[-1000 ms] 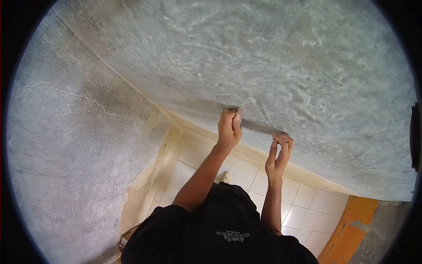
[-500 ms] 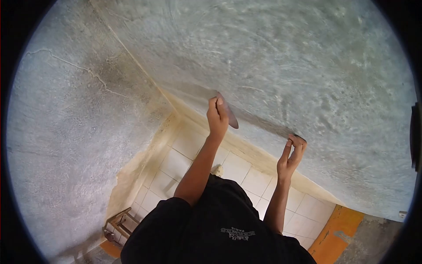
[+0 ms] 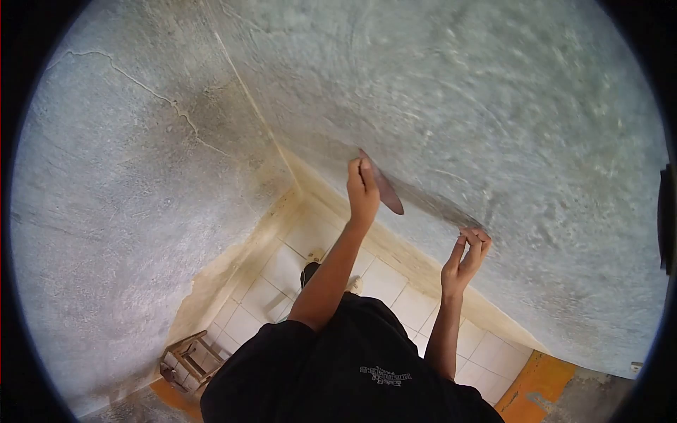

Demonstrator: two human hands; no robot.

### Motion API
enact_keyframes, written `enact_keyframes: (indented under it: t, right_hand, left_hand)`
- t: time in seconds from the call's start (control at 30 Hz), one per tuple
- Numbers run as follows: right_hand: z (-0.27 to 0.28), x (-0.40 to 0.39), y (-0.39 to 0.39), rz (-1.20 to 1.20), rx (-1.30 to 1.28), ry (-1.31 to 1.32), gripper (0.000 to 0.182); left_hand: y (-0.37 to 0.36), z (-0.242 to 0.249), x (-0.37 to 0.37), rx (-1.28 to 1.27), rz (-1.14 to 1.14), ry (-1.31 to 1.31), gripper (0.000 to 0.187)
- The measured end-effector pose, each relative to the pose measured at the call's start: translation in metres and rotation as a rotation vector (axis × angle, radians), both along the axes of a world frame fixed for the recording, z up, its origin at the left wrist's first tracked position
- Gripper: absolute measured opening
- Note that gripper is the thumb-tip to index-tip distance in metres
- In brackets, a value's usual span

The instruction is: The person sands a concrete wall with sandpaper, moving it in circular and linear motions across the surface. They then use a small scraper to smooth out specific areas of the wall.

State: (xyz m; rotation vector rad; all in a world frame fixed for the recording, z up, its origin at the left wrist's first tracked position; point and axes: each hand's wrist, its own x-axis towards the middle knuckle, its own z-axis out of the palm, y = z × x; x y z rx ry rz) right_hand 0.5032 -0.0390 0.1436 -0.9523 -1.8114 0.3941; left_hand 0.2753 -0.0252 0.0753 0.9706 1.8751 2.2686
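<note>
My left hand (image 3: 363,194) is closed around a flat, thin, reddish-brown piece with a rounded lower end (image 3: 390,194), held close against the grey plastered wall (image 3: 536,127). Most of its upper part is hidden by the fingers. Further right, my right hand (image 3: 465,261) has its thumb and bent fingers drawn together at the same wall. Whatever those fingers hold, if anything, I cannot make out. A dark shadow band runs along the wall between both hands.
A second grey wall (image 3: 120,190) with a crack meets this one at a corner on the left. Below are white floor tiles (image 3: 391,282), a wooden stool or frame (image 3: 192,361) at lower left, and an orange panel (image 3: 534,384) at lower right.
My left hand and the brown piece have shifted slightly right and down in view. My right hand sits a little lower. The camera view has tilted, so the wall corner appears further right.
</note>
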Motion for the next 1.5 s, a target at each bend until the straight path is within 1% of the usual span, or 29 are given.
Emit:
enact_keyframes:
  t: [0.1,0.2,0.3,0.4,0.5,0.6,0.7,0.8,0.9,0.93,1.0,1.03,1.07,1.1,1.17,1.2,1.27,1.3,1.37,1.4,1.5]
  right_hand:
    - [-0.001,-0.015,0.0,-0.012,-0.004,0.012,0.022]
    - [-0.001,-0.034,0.001,-0.03,0.012,0.042,0.025]
    - [0.01,-0.06,-0.003,-0.05,-0.027,0.105,0.026]
    - [0.008,-0.084,0.0,-0.051,0.045,0.026,0.026]
    - [0.011,-0.114,0.0,-0.061,0.033,0.057,0.026]
    - [0.01,-0.136,0.008,-0.055,0.148,0.038,0.024]
    - [0.015,-0.152,0.016,-0.129,0.313,0.025,0.026]
    - [0.03,-0.169,0.021,-0.291,0.532,0.024,0.024]
    - [0.038,-0.183,0.036,-0.431,0.654,0.105,0.019]
    - [0.045,-0.194,0.04,-0.418,0.684,0.151,0.017]
    - [0.041,-0.21,0.057,-0.517,0.743,0.227,0.015]
    - [0.038,-0.214,0.064,-0.566,0.771,0.268,0.015]
    - [0.035,-0.21,0.067,-0.747,0.839,0.073,0.018]
    - [0.032,-0.211,0.076,-0.709,0.919,0.176,0.019]
    - [0.024,-0.212,0.089,-0.633,1.069,0.374,0.023]
    - [0.024,-0.213,0.086,-0.668,1.027,0.375,0.026]
    - [0.025,-0.214,0.085,-0.643,1.066,0.391,0.025]
    - [0.027,-0.216,0.087,-0.624,1.092,0.406,0.025]
    - [0.025,-0.214,0.089,-0.669,1.095,0.366,0.025]
    - [0.024,-0.213,0.088,-0.688,1.093,0.342,0.024]
    - [0.027,-0.214,0.087,-0.666,1.09,0.316,0.024]
  left_hand:
    - [-0.001,0.015,-0.05,-0.06,0.079,0.025,0.019]
    - [-0.003,0.044,-0.106,-0.105,0.316,0.211,0.018]
    - [-0.008,0.084,-0.141,0.019,0.48,0.346,0.018]
    - [-0.007,0.073,-0.147,-0.008,0.344,0.384,0.026]
    - [0.003,0.059,-0.12,0.047,0.287,0.374,0.045]
    - [-0.005,0.042,-0.117,0.031,-0.002,0.017,0.063]
    - [-0.008,0.038,-0.144,-0.089,-0.104,0.0,0.073]
    - [-0.005,0.051,-0.171,-0.228,-0.012,0.052,0.076]
    - [0.01,0.054,-0.194,-0.071,0.079,-0.078,0.077]
    - [0.013,0.054,-0.201,-0.002,0.073,-0.143,0.077]
    - [0.018,0.056,-0.214,0.135,0.057,-0.27,0.077]
    - [0.02,0.053,-0.217,0.097,0.117,-0.272,0.076]
    - [0.021,0.048,-0.22,0.059,0.178,-0.271,0.076]
    - [0.022,0.042,-0.224,0.019,0.238,-0.269,0.075]
    - [0.023,0.026,-0.233,-0.013,0.26,-0.275,0.071]
    - [0.02,0.023,-0.234,-0.037,0.266,-0.281,0.069]
    - [0.013,0.018,-0.234,0.02,0.141,-0.225,0.066]
    - [0.012,0.024,-0.236,0.059,0.084,-0.199,0.065]
    - [0.007,0.045,-0.235,0.082,0.001,-0.109,0.063]
    - [0.004,0.047,-0.234,0.09,-0.037,-0.069,0.063]
    - [0.014,0.043,-0.251,0.151,0.042,-0.343,0.064]
